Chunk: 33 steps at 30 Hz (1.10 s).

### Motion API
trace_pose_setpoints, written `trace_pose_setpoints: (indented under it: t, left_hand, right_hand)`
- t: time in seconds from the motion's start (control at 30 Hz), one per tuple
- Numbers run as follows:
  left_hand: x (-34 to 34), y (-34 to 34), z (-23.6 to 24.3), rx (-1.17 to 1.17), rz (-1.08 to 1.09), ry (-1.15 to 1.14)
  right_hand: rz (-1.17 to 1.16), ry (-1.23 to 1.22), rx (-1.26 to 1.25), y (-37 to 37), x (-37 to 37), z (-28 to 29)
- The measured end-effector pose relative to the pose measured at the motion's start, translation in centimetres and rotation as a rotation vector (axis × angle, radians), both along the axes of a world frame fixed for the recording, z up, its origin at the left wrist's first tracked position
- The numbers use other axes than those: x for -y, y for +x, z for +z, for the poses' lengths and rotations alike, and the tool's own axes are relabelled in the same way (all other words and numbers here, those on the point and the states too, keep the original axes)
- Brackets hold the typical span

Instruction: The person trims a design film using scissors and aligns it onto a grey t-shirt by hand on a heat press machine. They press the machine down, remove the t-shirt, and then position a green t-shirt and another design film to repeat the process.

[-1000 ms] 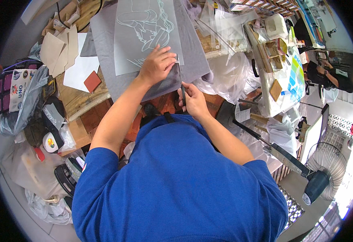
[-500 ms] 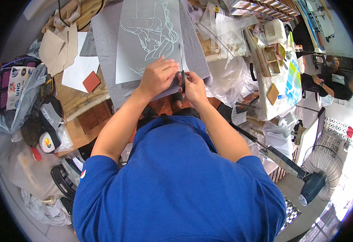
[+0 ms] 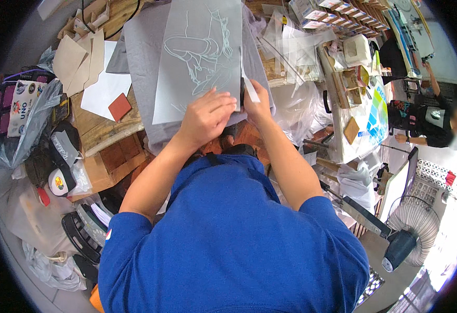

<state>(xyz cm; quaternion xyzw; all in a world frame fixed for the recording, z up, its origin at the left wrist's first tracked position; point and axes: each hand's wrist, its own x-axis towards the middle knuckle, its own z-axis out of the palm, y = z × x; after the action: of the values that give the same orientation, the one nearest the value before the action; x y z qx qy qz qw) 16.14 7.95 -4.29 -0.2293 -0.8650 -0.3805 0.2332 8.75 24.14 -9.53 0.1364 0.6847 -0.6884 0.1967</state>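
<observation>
A translucent sheet with a white line drawing [image 3: 197, 73] lies on grey cloth [image 3: 140, 57] in front of me. My left hand [image 3: 207, 116] rests on its near right corner, fingers stretched out and nearly flat. At the sheet's right edge my right hand [image 3: 257, 107] is closed around dark-handled scissors [image 3: 241, 93]. Their blades point away from me along that edge, and the handle is mostly hidden by my fingers. A narrow white strip [image 3: 250, 89] curls from the edge over my right hand.
Left of the cloth are brown card pieces [image 3: 77, 62], white paper [image 3: 103, 99] and a reddish square [image 3: 119, 107] on a wooden table [image 3: 90, 125]. Clear plastic [image 3: 293, 99] hangs to the right, beside a cluttered white table [image 3: 353, 141]. A fan [image 3: 413, 229] and another person [image 3: 427, 120] are farther right.
The sheet has shifted toward me and slightly right. My right hand and the scissors have moved right, and a strip now curls over that hand. The other person's arm is raised.
</observation>
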Motion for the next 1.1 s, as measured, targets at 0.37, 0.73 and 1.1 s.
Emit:
trace_pose_setpoints:
  t: [0.37,0.73,1.1]
  left_hand:
    - [0.0,6.5,5.3,0.038,-0.04,0.017]
    - [4.0,2.4,-2.7,0.631,0.644,-0.384]
    - [12.8,-7.6,-6.4,0.214,0.052,-0.574]
  right_hand:
    - [0.0,-0.067,-0.072,-12.5,1.8,-0.6]
    - [0.06,1.057,-0.499,-14.3,-12.6,-1.4]
    - [0.273,-0.165,0.312,10.3,-8.6,-0.5]
